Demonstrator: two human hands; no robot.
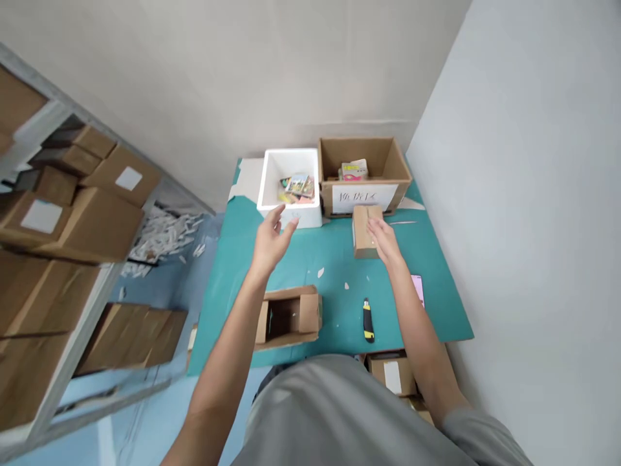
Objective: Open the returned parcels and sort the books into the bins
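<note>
At the near edge of the green table (233,278), we see an open carton (309,314), its end flaps to either side of a dark interior; to its right lies a black-and-yellow utility knife (367,322). Farther back, we find a small carton (361,236), top closed, just before the large carton (326,200). The right hand (383,239) rests at its top and right side, fingers nearly straight; we cannot tell whether it grips. The left hand (272,241), released, fingers parted, hangs before the white foam box (311,217), which holds colourful packets (299,186). Beside this box, the large carton bears a handwritten sheet (361,197) and contains a white-and-pink packet (355,169).
</note>
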